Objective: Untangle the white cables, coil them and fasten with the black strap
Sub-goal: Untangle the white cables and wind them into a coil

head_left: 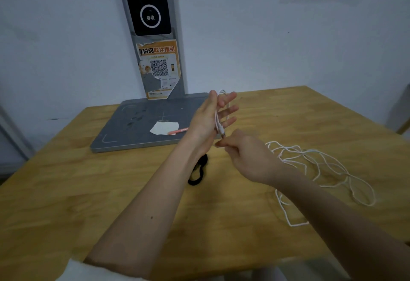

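My left hand (209,116) is raised above the table with its palm turned right and its fingers spread. A white cable (218,118) loops over the fingertips and runs down across the palm. Just below it, my right hand (246,154) pinches the cable's plug end between thumb and fingers. The remaining white cable (321,169) lies in loose tangled loops on the wooden table (111,180), to the right of my right forearm. The black strap (198,173) lies curled on the table, partly hidden under my left forearm.
A grey base plate (133,125) with an upright post (153,36) stands at the table's back left, against the wall. A scrap of white paper (163,128) and a pink pen (177,131) lie on the plate. The table's right corner ends near a chair edge.
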